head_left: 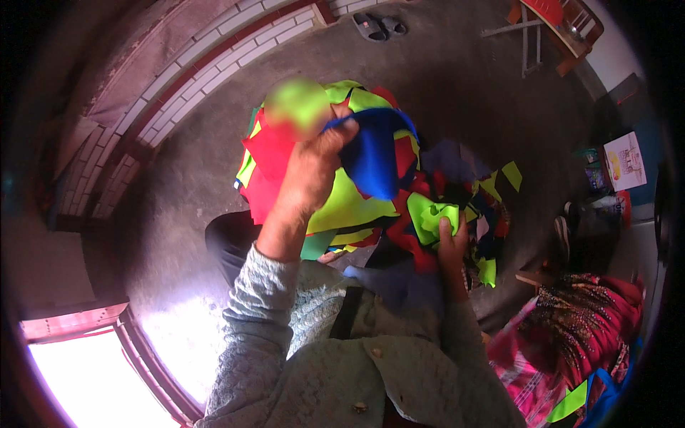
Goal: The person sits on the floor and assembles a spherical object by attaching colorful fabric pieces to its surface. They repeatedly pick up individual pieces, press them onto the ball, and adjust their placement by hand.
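The left hand (319, 151) pinched a blue cloth piece (374, 160) between thumb and fingers, the cloth hanging over a heap of coloured cloth (349, 203) in front of the person. The right hand (453, 248) had its digits closed on a crumpled lime-green piece (437, 220) just right of the heap. Both forearms reached forward, the left hand farther out.
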A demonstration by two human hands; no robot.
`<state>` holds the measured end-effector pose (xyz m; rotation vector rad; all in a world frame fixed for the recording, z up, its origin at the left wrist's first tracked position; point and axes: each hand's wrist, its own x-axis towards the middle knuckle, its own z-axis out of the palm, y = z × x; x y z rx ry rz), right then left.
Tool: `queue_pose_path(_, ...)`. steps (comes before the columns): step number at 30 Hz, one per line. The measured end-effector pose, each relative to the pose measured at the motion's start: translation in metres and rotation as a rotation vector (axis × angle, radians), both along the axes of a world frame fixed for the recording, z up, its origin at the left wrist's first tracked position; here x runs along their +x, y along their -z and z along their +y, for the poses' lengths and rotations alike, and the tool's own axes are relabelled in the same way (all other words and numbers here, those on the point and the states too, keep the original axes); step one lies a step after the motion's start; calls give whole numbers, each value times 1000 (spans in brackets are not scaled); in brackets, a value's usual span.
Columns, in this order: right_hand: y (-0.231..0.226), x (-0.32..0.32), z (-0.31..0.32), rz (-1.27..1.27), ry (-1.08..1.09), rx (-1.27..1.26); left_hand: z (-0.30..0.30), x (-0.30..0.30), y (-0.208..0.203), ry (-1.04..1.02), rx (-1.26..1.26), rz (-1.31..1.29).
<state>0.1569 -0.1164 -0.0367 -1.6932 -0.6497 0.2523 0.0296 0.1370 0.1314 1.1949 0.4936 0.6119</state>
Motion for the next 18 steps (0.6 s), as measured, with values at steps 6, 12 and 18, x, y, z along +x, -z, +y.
queue_pose_path(6, -2, -4, 3, 73, -4, 51, 74, 32, -12, -232, -51, -285)
queue_pose_path(12, -7, -4, 7, 69, -15, 18, 116, 22, 86, -367, 10, 188)
queue_pose_path(18, -8, -5, 7, 74, -23, 21, 108, 20, 70, -368, 95, 348)
